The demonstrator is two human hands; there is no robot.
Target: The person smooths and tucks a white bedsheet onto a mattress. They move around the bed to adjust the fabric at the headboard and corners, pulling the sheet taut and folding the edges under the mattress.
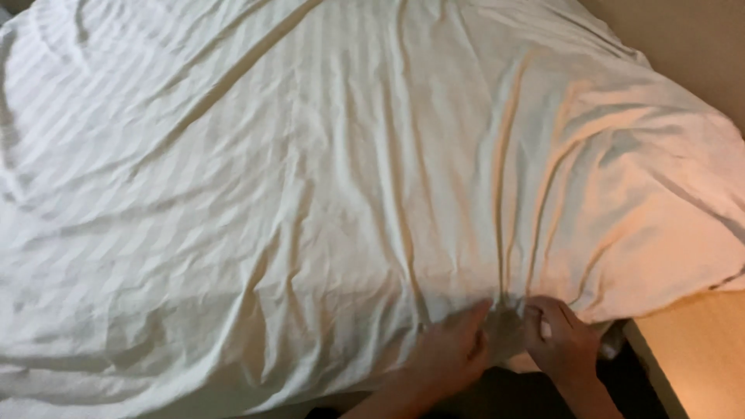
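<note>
Bedroom shot, looking straight down over a bed under warm, dim light. Both hands are bunched together at the near edge, right of centre. Right hand [560, 335] has its fingers curled closed on a small gather of the white striped duvet cover [326, 178], pinching the hem where the folds converge. Left hand [450, 349] sits just beside it, fingers laid flatter on the cloth with the tips pressed into the same gather, so it looks more like pinning than a full grab; can't really tell whether the thumb is hooked under. From that pinch point the cover spreads away and to the left, covering almost the whole view, with long creases fanning up and out from the hands like spokes. Its bulk lies up and left of the grip, so the left hand is the nearer one to most of the fabric. Off to the right, a plain beige wall [683, 39] runs along the far side, and a light wooden bedside surface [698, 357] sits just beside the right hand.
</note>
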